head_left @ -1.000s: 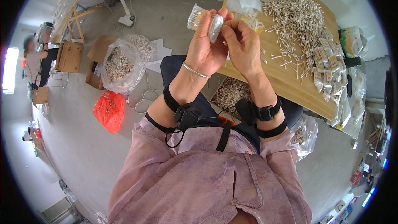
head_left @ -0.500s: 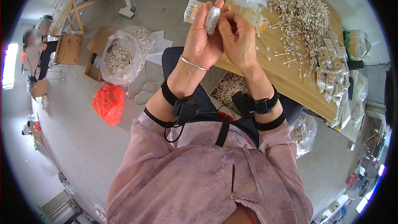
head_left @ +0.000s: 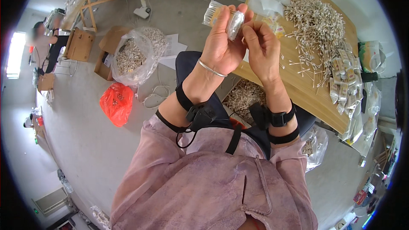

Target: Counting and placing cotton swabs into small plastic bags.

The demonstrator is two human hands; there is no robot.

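My left hand, a metal bangle at its wrist, is closed around a small clear bag of cotton swabs. White tips show at the bag's far left end, while its shiny rounded end faces my right hand. My right hand is right beside that end, thumb and fingertips pinched together; whatever lies between them is hidden. Both hands are raised next to the left edge of a wooden table.
Loose cotton swabs are heaped on the table, with filled packs by its right edge. Below stands a box of swabs. A large clear sack and a red bag rest on the floor. Another person is far left.
The whole view has shifted, so the scene sits further right. My left hand keeps its hold on the bag, and my right fingers have curled slightly more beside its end.
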